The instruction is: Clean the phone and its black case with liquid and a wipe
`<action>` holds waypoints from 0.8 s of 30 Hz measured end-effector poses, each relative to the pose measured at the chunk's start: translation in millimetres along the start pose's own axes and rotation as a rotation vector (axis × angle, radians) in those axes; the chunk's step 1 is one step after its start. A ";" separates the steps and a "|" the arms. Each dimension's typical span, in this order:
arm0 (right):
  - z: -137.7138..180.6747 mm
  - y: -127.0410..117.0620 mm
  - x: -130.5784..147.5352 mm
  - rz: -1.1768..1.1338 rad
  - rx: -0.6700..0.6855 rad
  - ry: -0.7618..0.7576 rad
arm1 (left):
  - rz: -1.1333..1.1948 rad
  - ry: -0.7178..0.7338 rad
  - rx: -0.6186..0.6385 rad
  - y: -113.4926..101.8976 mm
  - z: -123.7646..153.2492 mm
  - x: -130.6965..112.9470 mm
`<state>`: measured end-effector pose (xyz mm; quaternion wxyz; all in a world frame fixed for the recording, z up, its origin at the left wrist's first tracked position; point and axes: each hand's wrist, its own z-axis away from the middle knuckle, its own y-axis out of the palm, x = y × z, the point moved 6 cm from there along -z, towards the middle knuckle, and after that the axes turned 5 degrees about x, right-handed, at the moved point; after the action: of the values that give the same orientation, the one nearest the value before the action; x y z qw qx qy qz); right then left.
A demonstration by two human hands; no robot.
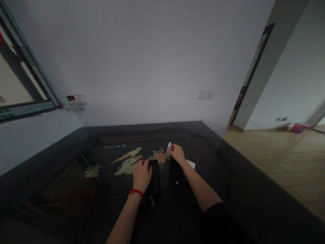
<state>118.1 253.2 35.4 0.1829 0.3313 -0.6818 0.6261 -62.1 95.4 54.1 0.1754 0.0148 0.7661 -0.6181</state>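
Observation:
My right hand (178, 154) pinches a small clear bottle (169, 149) with a white cap, upright over the dark tabletop. Below that hand lies a flat black case (177, 184) with a small round light stud on it. A white piece, perhaps paper (191, 164), shows partly from behind my right wrist. My left hand (141, 173), a red cord around its wrist, rests with fingers apart along the left edge of a long black object (154, 179), whose kind is too dark to make out. A small silvery charm (152, 201) lies at that object's near end.
The glossy black table (76, 149) carries a bird-and-flower picture (128, 164) and reflects the window. A pale wall (142, 67) with a socket plate (204, 95) rises behind it. Tiled floor (266, 152) and a red-pink container (299, 127) are to the right.

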 end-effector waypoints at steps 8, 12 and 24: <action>44.3 -70.8 -30.8 0.040 -0.080 -0.028 | 0.258 0.267 0.017 -1.5 13.9 -48.4; 83.9 -103.2 -59.2 0.203 -0.078 0.037 | 0.460 0.412 0.083 8.9 25.1 -85.8; 106.1 -114.8 -74.7 0.235 0.032 0.134 | 0.232 0.336 0.227 54.6 21.1 -188.4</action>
<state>267.1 166.8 54.0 0.1480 0.2096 -0.6922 0.6746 133.0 124.8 53.1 0.1123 0.2252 0.7035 -0.6647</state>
